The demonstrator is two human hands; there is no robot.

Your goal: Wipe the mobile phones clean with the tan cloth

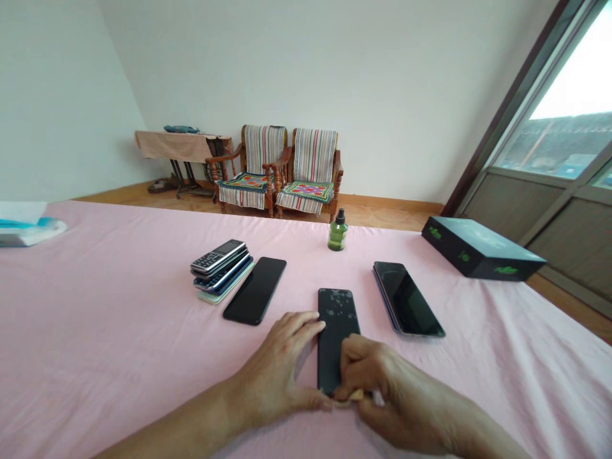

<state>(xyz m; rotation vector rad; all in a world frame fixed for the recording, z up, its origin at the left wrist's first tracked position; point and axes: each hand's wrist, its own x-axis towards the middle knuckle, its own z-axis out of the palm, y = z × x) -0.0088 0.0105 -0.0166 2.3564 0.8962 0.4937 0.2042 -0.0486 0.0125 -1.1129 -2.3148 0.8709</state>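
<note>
A black smartphone point(338, 319) lies face up on the pink sheet point(119, 319), its screen speckled with pale spots. My left hand point(272, 376) grips its left side, fingers on the edge and thumb near the lower end. My right hand point(389, 398) pinches a small yellowish scrap point(354, 396), possibly cloth, against the phone's near end. The scrap is mostly hidden by my fingers. The phone's lower part is covered by my right hand.
A stack of keypad phones point(220, 271) and a black smartphone point(255, 291) lie to the left, with another smartphone point(407, 299) to the right. Behind stand a green spray bottle point(338, 233) and a black box point(478, 250). A white packet point(29, 223) sits at the far left edge.
</note>
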